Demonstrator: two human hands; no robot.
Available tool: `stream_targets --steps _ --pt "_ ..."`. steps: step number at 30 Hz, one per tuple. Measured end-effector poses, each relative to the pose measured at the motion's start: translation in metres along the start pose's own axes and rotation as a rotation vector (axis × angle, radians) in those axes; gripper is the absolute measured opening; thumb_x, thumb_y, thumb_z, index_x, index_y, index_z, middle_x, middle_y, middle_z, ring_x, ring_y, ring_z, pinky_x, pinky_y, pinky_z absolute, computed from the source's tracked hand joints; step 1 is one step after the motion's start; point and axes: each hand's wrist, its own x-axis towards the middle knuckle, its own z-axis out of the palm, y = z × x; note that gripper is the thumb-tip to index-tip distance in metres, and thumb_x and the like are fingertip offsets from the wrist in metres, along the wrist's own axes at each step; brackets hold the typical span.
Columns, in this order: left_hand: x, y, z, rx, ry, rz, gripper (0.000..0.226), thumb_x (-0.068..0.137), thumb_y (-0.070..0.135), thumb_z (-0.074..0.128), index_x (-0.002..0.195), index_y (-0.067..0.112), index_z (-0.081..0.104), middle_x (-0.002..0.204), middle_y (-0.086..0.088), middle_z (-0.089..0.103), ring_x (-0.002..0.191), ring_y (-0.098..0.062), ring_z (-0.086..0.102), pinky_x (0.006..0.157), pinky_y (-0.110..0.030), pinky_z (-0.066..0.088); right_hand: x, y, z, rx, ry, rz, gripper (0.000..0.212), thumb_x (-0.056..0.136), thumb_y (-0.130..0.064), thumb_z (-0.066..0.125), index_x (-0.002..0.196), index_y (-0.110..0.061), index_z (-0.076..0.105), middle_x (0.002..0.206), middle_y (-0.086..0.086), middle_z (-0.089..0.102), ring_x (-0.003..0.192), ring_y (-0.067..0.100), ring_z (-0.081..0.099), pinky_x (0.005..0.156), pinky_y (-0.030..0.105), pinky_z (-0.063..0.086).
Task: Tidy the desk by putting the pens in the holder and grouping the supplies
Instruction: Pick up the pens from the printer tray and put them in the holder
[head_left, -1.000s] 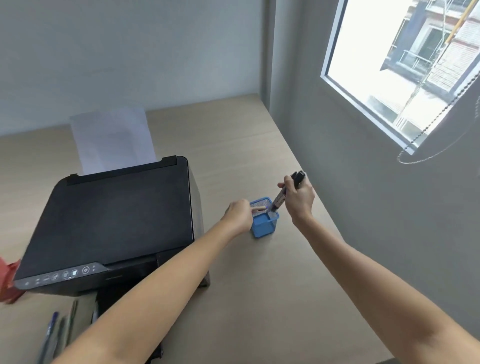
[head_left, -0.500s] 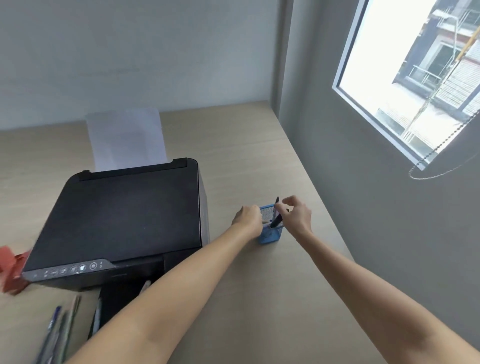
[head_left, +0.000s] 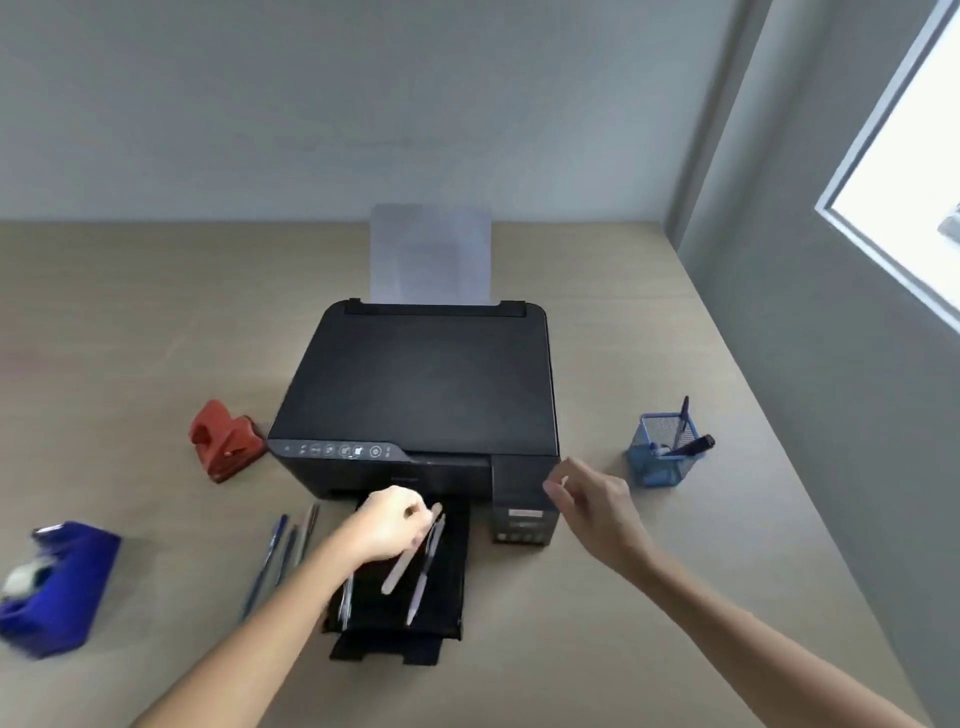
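A blue mesh pen holder (head_left: 655, 460) stands on the desk to the right of the printer, with a dark marker (head_left: 693, 446) and a thin pen leaning in it. Several pale pens (head_left: 423, 571) lie on the printer's black output tray (head_left: 447, 582). My left hand (head_left: 389, 525) is over the tray, its fingers closed on the upper end of a pale pen (head_left: 397, 571). My right hand (head_left: 589, 501) hovers beside the printer's front right corner, fingers apart and empty. More pens (head_left: 280, 556) lie on the desk left of the tray.
The black printer (head_left: 426, 384) fills the desk's middle, with paper (head_left: 431, 254) standing in its rear feed. A red hole punch (head_left: 223, 441) sits by its left front corner. At the far left is a blue tape dispenser (head_left: 52, 587). A wall runs along the desk's right edge.
The marker left my right hand and now stands in the holder. Both hands pulled away from the holder; my left hand moved to the pens on the tray. The view swung left.
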Motion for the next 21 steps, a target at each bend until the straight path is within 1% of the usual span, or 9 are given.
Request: stream_targets --steps 2,3,5,8,12,14,16,18,21 --pt "0.007 -0.044 -0.004 0.143 0.219 -0.162 0.025 0.095 0.024 0.050 0.098 0.007 0.067 0.103 -0.014 0.072 0.096 -0.027 0.065 0.076 -0.029 0.047 -0.009 -0.009 0.033 -0.163 0.009 -0.018 0.023 0.088 -0.036 0.057 0.072 -0.020 0.055 0.049 -0.004 0.052 0.047 0.015 0.048 0.050 0.025 0.036" --pt "0.009 -0.060 -0.005 0.202 0.262 -0.233 0.029 0.096 0.028 0.049 0.105 0.005 0.065 0.112 -0.015 0.069 0.107 -0.030 0.062 0.082 -0.031 0.047 -0.011 -0.014 0.045 -0.248 0.054 -0.001 0.027 0.088 -0.040 0.055 0.069 -0.020 0.054 0.050 -0.004 0.054 0.048 0.017 0.051 0.049 0.025 0.035" --pt "0.013 -0.077 0.001 0.279 0.226 -0.310 0.038 0.097 0.036 0.049 0.110 0.002 0.061 0.119 -0.017 0.065 0.113 -0.032 0.059 0.087 -0.034 0.048 -0.012 -0.024 0.056 -0.289 0.106 0.035 0.031 0.090 -0.041 0.051 0.068 -0.019 0.051 0.052 -0.002 0.055 0.049 0.019 0.051 0.047 0.027 0.035" --pt "0.018 -0.093 0.015 0.228 0.135 -0.342 0.045 0.095 0.040 0.053 0.113 -0.001 0.059 0.118 -0.018 0.065 0.109 -0.031 0.063 0.085 -0.035 0.051 -0.016 -0.045 0.073 -0.282 0.082 0.001 0.031 0.093 -0.036 0.050 0.069 -0.017 0.047 0.058 -0.002 0.055 0.049 0.019 0.048 0.045 0.030 0.039" --pt "0.025 -0.107 0.021 0.165 0.094 -0.304 0.037 0.102 0.026 0.041 0.123 -0.003 0.053 0.123 -0.017 0.061 0.112 -0.028 0.061 0.088 -0.032 0.049 -0.028 -0.077 0.112 -0.275 -0.080 0.038 0.028 0.095 -0.035 0.048 0.076 -0.015 0.053 0.069 -0.002 0.064 0.056 0.019 0.056 0.049 0.027 0.040" --pt "0.027 -0.115 0.018 0.194 0.103 -0.285 0.029 0.101 0.012 0.041 0.124 -0.001 0.055 0.123 -0.016 0.061 0.113 -0.027 0.061 0.092 -0.031 0.049 -0.024 -0.087 0.132 -0.256 -0.181 0.164 0.024 0.095 -0.033 0.047 0.085 -0.013 0.055 0.081 0.004 0.069 0.068 0.023 0.060 0.056 0.028 0.041" --pt "0.028 -0.120 0.014 0.210 0.148 -0.246 0.028 0.098 0.002 0.043 0.120 -0.002 0.058 0.117 -0.016 0.065 0.106 -0.029 0.065 0.089 -0.033 0.052 -0.018 -0.097 0.150 -0.236 -0.255 0.346 0.022 0.093 -0.033 0.050 0.093 -0.010 0.054 0.089 0.009 0.069 0.081 0.032 0.064 0.062 0.032 0.043" --pt "0.027 -0.115 0.012 0.166 0.192 -0.161 0.027 0.099 0.006 0.042 0.117 -0.005 0.059 0.112 -0.019 0.067 0.102 -0.033 0.067 0.085 -0.035 0.054 -0.013 -0.104 0.164 -0.230 -0.303 0.504 0.023 0.093 -0.029 0.052 0.101 -0.008 0.052 0.098 0.012 0.067 0.092 0.035 0.064 0.066 0.035 0.045" --pt "0.027 -0.092 0.012 0.061 0.213 -0.006 0.029 0.100 0.014 0.043 0.115 -0.007 0.056 0.114 -0.025 0.066 0.105 -0.038 0.065 0.081 -0.038 0.051 -0.009 -0.108 0.177 -0.258 -0.325 0.661 0.024 0.093 -0.022 0.050 0.109 -0.005 0.050 0.107 0.015 0.066 0.100 0.037 0.064 0.074 0.037 0.048"
